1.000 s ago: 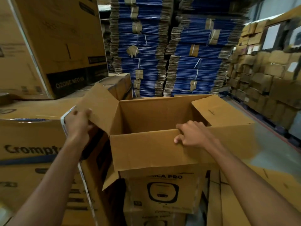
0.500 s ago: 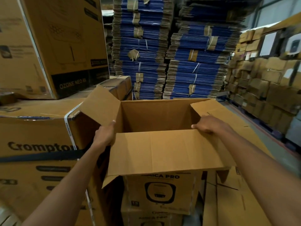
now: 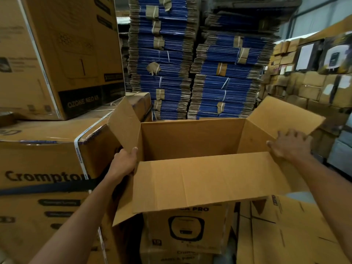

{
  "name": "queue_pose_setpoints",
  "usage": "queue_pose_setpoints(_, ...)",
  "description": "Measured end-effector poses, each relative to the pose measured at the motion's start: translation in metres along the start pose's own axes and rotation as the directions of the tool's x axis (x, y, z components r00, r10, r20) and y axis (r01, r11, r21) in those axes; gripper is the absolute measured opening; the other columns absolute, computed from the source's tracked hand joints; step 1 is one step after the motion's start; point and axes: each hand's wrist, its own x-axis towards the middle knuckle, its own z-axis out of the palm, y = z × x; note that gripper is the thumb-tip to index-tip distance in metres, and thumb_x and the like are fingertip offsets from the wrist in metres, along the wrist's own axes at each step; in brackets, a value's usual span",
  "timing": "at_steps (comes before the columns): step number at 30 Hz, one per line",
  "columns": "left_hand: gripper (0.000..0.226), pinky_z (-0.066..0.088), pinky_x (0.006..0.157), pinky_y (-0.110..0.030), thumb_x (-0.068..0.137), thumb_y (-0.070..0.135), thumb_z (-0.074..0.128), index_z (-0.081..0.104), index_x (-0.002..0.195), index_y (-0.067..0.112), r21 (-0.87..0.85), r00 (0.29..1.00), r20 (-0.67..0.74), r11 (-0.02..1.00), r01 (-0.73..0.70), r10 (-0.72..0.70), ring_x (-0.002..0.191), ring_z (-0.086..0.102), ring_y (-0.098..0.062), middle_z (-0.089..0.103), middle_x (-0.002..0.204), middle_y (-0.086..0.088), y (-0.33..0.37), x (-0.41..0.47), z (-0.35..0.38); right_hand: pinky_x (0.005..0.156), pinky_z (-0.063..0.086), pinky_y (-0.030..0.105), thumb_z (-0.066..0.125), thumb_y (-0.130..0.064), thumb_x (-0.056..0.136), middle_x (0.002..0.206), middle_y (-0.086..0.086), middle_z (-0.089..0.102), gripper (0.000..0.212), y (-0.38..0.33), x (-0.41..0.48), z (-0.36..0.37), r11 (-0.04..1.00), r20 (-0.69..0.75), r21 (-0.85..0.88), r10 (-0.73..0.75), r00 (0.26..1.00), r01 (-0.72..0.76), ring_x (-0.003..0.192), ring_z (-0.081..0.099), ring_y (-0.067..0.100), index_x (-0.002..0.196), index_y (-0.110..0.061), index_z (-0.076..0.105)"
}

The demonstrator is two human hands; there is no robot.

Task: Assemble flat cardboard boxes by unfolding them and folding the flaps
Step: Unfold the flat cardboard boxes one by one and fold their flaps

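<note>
A brown cardboard box [image 3: 190,141] stands opened up in front of me, its top flaps spread. The near flap [image 3: 205,180] hangs out toward me. My left hand [image 3: 124,162] grips the base of the left flap [image 3: 124,128], thumb on its inner face, fingers behind it. On the right flap [image 3: 282,115], which slopes up and outward, my right hand [image 3: 289,145] presses flat with spread fingers. The box's inside bottom is hidden.
Big printed cartons [image 3: 38,168] are stacked close on the left, a taller one [image 3: 62,54] above them. Bundled flat blue cartons [image 3: 190,73] tower behind the box. Small brown boxes [image 3: 314,88] fill the right wall. More printed cartons [image 3: 186,229] and flat cardboard [image 3: 285,235] lie below.
My left hand came from the left flap's outer edge to its base. My right hand left the near flap for the right flap and pushed it outward. The flaps opened wider.
</note>
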Motion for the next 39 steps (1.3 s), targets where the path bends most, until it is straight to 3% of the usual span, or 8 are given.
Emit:
queue_pose_setpoints(8, 0.029, 0.047, 0.059, -0.027, 0.109, 0.035, 0.041, 0.054, 0.106, 0.009, 0.002, 0.999, 0.052, 1.0, -0.004, 0.004, 0.075, 0.063, -0.021, 0.065, 0.092, -0.009, 0.002, 0.005, 0.005, 0.115, 0.034, 0.056, 0.031, -0.072, 0.097, 0.158, 0.019, 0.038, 0.086, 0.021, 0.009, 0.03, 0.947, 0.23, 0.316, -0.012, 0.973, -0.063, 0.141, 0.04, 0.04, 0.157, -0.01, 0.029)
queue_pose_setpoints(13, 0.028, 0.046, 0.056, -0.03, 0.109, 0.026, 0.038, 0.056, 0.095, 0.012, 0.066, 0.995, 0.075, 0.996, -0.066, 0.06, 0.071, 0.061, -0.023, 0.064, 0.091, -0.012, 0.011, 0.004, 0.006, 0.107, 0.043, 0.053, 0.045, -0.052, 0.102, 0.141, 0.015, 0.057, 0.058, -0.028, -0.055, -0.005, 0.923, -0.182, 0.28, -0.217, 0.959, 0.263, 0.128, 0.052, 0.036, 0.141, -0.01, 0.051)
queue_pose_setpoints(20, 0.031, 0.045, 0.052, -0.028, 0.109, 0.022, 0.037, 0.057, 0.087, 0.011, 0.003, 0.998, -0.041, 0.999, -0.043, 0.043, 0.063, 0.059, -0.018, 0.064, 0.084, -0.009, 0.052, -0.006, 0.032, 0.054, 0.049, 0.016, 0.056, -0.01, 0.099, 0.079, -0.006, 0.066, 0.016, -0.109, -0.229, -0.055, 0.1, -0.644, 0.628, -0.492, 0.586, 0.772, 0.064, 0.061, 0.004, 0.092, -0.015, 0.07)
queue_pose_setpoints(23, 0.031, 0.051, 0.058, -0.032, 0.108, 0.022, 0.04, 0.057, 0.084, 0.012, -0.022, 0.995, -0.077, 0.997, -0.07, 0.068, 0.066, 0.062, -0.019, 0.066, 0.085, -0.01, 0.071, -0.007, 0.04, 0.053, 0.045, 0.023, 0.051, -0.02, 0.098, 0.074, -0.007, 0.063, 0.02, -0.123, -0.284, -0.032, 0.011, -0.598, 0.535, -0.701, 0.388, 0.845, 0.059, 0.053, 0.006, 0.09, -0.016, 0.069)
queue_pose_setpoints(25, 0.03, 0.051, 0.058, -0.031, 0.107, 0.021, 0.042, 0.058, 0.084, 0.011, -0.034, 0.991, -0.084, 0.994, -0.107, 0.104, 0.067, 0.063, -0.019, 0.068, 0.085, -0.01, 0.085, -0.011, 0.043, 0.064, 0.05, 0.025, 0.049, -0.045, 0.102, 0.082, -0.009, 0.066, 0.031, -0.135, -0.3, -0.008, 0.22, -0.313, 0.679, -0.777, 0.547, 0.701, 0.066, 0.058, 0.006, 0.104, -0.022, 0.07)
queue_pose_setpoints(27, 0.03, 0.057, 0.065, -0.033, 0.107, 0.02, 0.043, 0.057, 0.082, 0.012, -0.04, 0.987, -0.065, 0.987, -0.153, 0.15, 0.069, 0.065, -0.02, 0.068, 0.084, -0.01, 0.097, -0.015, 0.043, 0.074, 0.056, 0.035, 0.048, -0.067, 0.097, 0.092, 0.002, 0.072, 0.056, -0.142, -0.292, 0.011, 0.358, 0.063, 0.908, -0.629, 0.775, 0.217, 0.072, 0.066, 0.015, 0.113, -0.018, 0.07)
queue_pose_setpoints(30, 0.03, 0.063, 0.072, -0.037, 0.108, 0.021, 0.043, 0.056, 0.082, 0.012, -0.034, 0.978, -0.005, 0.978, -0.208, 0.208, 0.073, 0.069, -0.022, 0.067, 0.084, -0.008, 0.106, -0.024, 0.04, 0.107, 0.043, 0.057, 0.039, -0.019, 0.109, 0.136, 0.038, 0.051, 0.042, -0.124, -0.251, 0.032, 0.124, 0.45, 0.893, -0.241, 0.86, -0.432, 0.123, 0.055, 0.049, 0.127, 0.016, 0.052)
queue_pose_setpoints(39, 0.028, 0.048, 0.057, -0.035, 0.106, 0.019, 0.044, 0.063, 0.088, 0.011, -0.07, 0.923, 0.151, 0.935, -0.347, 0.354, 0.06, 0.056, -0.018, 0.063, 0.074, -0.003, 0.109, -0.044, 0.008, 0.112, 0.024, 0.025, 0.028, -0.027, 0.112, 0.166, 0.008, 0.021, 0.05, -0.097, -0.208, -0.009, 0.102, 0.247, 0.968, -0.221, 0.943, -0.23, 0.149, 0.026, 0.024, 0.159, -0.011, 0.019)
